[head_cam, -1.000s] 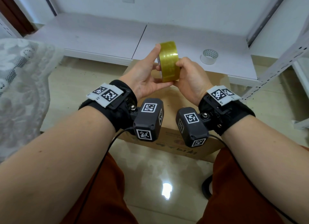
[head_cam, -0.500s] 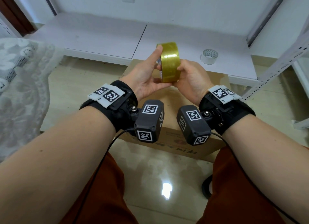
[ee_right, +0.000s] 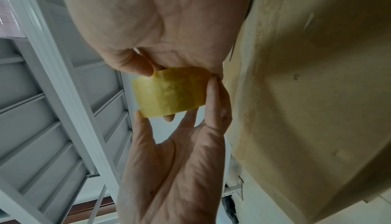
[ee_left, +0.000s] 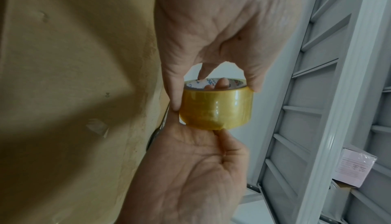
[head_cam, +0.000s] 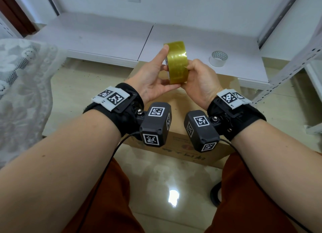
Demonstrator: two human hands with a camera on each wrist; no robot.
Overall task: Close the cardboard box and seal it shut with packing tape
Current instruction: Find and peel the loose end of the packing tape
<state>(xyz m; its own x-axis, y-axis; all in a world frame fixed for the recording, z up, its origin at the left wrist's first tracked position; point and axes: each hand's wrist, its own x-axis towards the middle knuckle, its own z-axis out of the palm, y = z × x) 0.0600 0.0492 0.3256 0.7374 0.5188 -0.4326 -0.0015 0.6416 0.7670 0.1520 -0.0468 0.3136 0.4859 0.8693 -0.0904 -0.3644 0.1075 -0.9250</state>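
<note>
A roll of yellow packing tape (head_cam: 177, 62) stands on edge in the air above the brown cardboard box (head_cam: 176, 145). My left hand (head_cam: 162, 67) pinches the roll from the left, thumb on its upper rim and fingers beneath. My right hand (head_cam: 193, 71) grips it from the right, fingers curled behind. The left wrist view shows the tape roll (ee_left: 215, 109) with its white core facing up between both hands. In the right wrist view the tape roll (ee_right: 169, 93) hangs beside the cardboard box (ee_right: 306, 93). The box top looks flat. My hands and wrists hide its seam.
A small white tape roll (head_cam: 218, 58) lies on the low white platform (head_cam: 104, 39) behind the box. A grey perforated metal shelf frame (head_cam: 287, 71) stands at the right, and a lace-covered surface (head_cam: 20, 86) at the left. The floor tiles (head_cam: 81, 86) are glossy.
Both hands keep hold of the yellow roll above the box. It has shifted only slightly, a touch to the right.
</note>
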